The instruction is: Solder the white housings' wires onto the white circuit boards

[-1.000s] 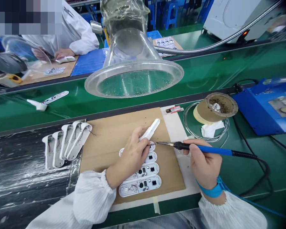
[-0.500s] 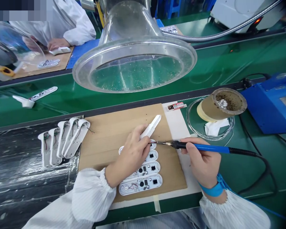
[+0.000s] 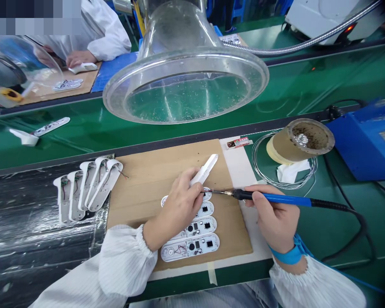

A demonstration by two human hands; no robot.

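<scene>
I am watching the left hand (image 3: 179,206), its fingers clamped on a long white plastic housing (image 3: 205,170). The housing is lying tilted above four white oval circuit boards (image 3: 190,247), which are lined up on the brown cardboard mat (image 3: 150,171). The right hand (image 3: 276,219) is gripping a blue-handled soldering iron (image 3: 284,199) with its fingers closed round it, and the tip is touching the topmost board.

A small red-and-white label strip (image 3: 239,142) is lying at the mat's far corner, its writing too small to read. A round brown tin (image 3: 309,137) is holding silvery wool, with a loop of thin solder wire (image 3: 259,171) around it. On the green worktop (image 3: 333,231), a blue soldering station (image 3: 362,149) is sitting to the right. A clear funnel-shaped fume hood (image 3: 186,81) is hanging beyond the mat, and white plastic shells (image 3: 86,190) are leaning in a row left of the mat.
</scene>
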